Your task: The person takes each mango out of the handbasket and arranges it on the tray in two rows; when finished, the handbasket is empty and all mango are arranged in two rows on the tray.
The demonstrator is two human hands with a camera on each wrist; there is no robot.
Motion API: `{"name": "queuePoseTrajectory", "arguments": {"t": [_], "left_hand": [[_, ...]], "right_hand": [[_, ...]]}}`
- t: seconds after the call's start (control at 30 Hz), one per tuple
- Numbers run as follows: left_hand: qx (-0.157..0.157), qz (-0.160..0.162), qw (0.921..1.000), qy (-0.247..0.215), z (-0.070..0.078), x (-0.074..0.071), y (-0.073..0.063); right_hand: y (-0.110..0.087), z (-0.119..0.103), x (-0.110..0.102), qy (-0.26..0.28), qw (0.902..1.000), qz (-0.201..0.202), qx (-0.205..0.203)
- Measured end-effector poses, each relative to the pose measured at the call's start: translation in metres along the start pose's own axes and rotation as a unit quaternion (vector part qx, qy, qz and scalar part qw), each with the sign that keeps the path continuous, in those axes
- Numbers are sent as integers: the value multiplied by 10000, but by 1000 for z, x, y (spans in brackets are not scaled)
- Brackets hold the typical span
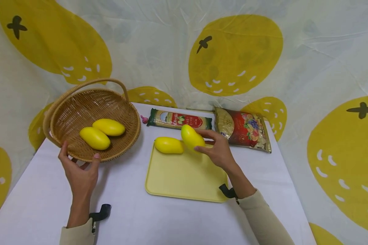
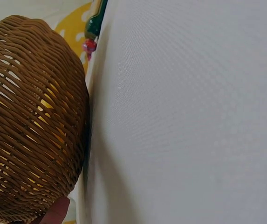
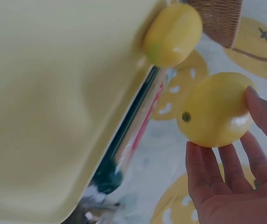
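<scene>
My right hand (image 1: pixel 220 151) pinches a yellow mango (image 1: pixel 191 136) between thumb and fingers, held above the far part of a pale yellow tray (image 1: pixel 184 180). In the right wrist view the fingertips and thumb press on the sides of this mango (image 3: pixel 217 109). Another mango (image 1: pixel 168 145) lies at the tray's far left corner. On the left, a brown wicker basket (image 1: pixel 79 102) with an arched handle tilts toward me. Two mangoes, a nearer one (image 1: pixel 95 138) and a farther one (image 1: pixel 108 127), rest inside it. My left hand (image 1: pixel 81 177) grips the basket's near rim.
Behind the tray lies a long green-ended packet (image 1: pixel 181 118), with a red and gold bag (image 1: pixel 243 129) to its right. A small pink item (image 1: pixel 144 119) sits between basket and packet. A fruit-printed cloth (image 1: pixel 159 41) hangs behind the white-covered table (image 1: pixel 122 211).
</scene>
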State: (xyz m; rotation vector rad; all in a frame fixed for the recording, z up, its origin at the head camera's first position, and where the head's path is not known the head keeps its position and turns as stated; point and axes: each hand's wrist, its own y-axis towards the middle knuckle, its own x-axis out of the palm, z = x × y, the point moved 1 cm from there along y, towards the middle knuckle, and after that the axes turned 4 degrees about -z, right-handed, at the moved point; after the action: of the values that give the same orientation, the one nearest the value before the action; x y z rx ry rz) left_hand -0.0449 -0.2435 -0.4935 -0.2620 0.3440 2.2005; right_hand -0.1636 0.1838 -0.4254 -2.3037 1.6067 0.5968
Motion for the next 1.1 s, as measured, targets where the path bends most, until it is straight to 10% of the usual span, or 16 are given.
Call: {"name": "queuePoseTrajectory", "arguments": {"t": [1.1], "left_hand": [[9, 5, 10000, 12, -2, 1, 0]], "right_hand": [[-10, 47, -7, -1972, 9799, -73, 309]]}}
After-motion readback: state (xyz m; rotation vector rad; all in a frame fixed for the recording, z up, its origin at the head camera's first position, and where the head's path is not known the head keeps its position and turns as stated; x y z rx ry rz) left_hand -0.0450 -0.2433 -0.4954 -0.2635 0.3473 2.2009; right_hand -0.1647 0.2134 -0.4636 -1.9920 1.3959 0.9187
